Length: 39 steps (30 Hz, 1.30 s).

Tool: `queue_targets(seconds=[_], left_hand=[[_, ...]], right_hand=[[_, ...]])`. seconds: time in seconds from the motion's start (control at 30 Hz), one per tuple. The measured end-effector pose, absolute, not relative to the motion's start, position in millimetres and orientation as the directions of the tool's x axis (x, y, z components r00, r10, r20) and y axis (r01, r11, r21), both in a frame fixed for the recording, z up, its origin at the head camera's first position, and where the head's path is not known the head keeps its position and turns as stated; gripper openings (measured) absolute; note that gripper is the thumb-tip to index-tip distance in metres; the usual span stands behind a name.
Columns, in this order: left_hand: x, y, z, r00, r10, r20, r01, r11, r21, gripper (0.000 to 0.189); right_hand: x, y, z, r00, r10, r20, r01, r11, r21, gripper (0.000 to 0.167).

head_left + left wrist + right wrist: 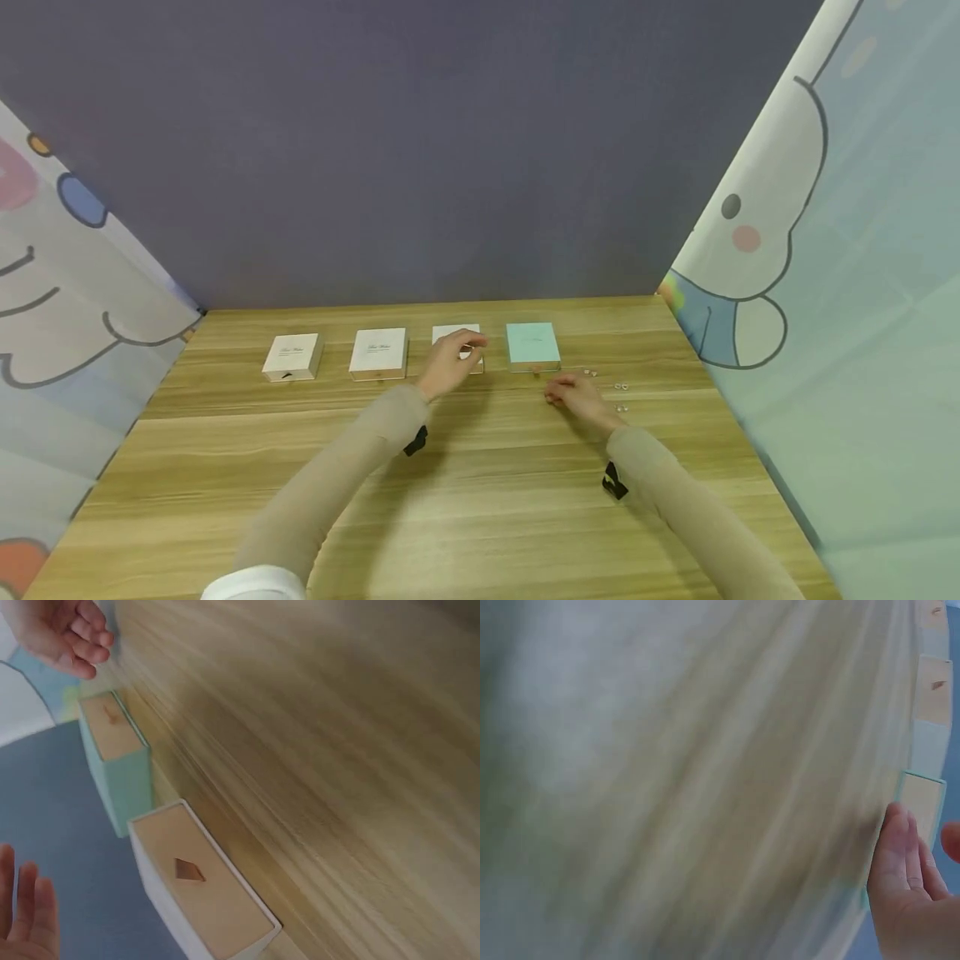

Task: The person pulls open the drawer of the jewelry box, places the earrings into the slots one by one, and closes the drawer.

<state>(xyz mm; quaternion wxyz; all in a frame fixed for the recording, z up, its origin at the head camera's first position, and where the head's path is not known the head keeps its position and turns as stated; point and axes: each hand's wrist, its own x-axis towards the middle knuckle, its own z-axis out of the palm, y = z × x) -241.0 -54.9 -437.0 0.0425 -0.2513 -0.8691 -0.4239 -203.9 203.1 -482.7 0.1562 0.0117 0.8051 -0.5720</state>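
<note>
My left hand point(448, 362) hovers over the third white box point(455, 331) from the left and partly hides it. Its fingers look loosely straight in the left wrist view, with nothing between them. That view also shows the box's tan drawer front point(217, 900) with a small pull tab point(189, 871), pushed in flush. My right hand point(579, 396) is just in front and to the right of the teal box point(532, 343), fingers relaxed and no object visible in them. Small shiny pieces point(621, 387) lie in pairs beyond the right hand.
Two more white drawer boxes, one at far left point(292, 354) and one beside it point(378, 350), stand in the same row near the back edge of the wooden table point(480, 517). A dark backdrop point(420, 150) rises behind, and printed curtains point(862, 333) flank both sides.
</note>
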Motion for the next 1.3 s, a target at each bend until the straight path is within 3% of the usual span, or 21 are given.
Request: queue_targets(seconds=[0.3,0.57,0.93,1.3], left_hand=[[-273,-32,-447,-0.891,0.414,0.187,0.408,0.549,0.729,0.026],[-296,-20,-454,-0.929,0.362,0.074,0.282,0.567,0.774,0.028],[-317,-9,-453,-0.936,0.351,-0.011,0.184,0.517,0.836,0.034],[-328,6,-472,-0.896,0.431,-0.103,0.129,0.476,0.87,0.051]], right_hand=[[-223,189,-490,-0.951,-0.069,-0.301,0.266,0.309,-0.913,0.031],[-231,171,-496,-0.911,0.047,-0.41,0.412,0.084,-0.907,0.036],[-237,158,-501,-0.892,0.158,-0.424,0.417,-0.076,-0.906,0.026],[-239,156,-507,-0.879,0.212,-0.426,0.412,-0.109,-0.904,0.022]])
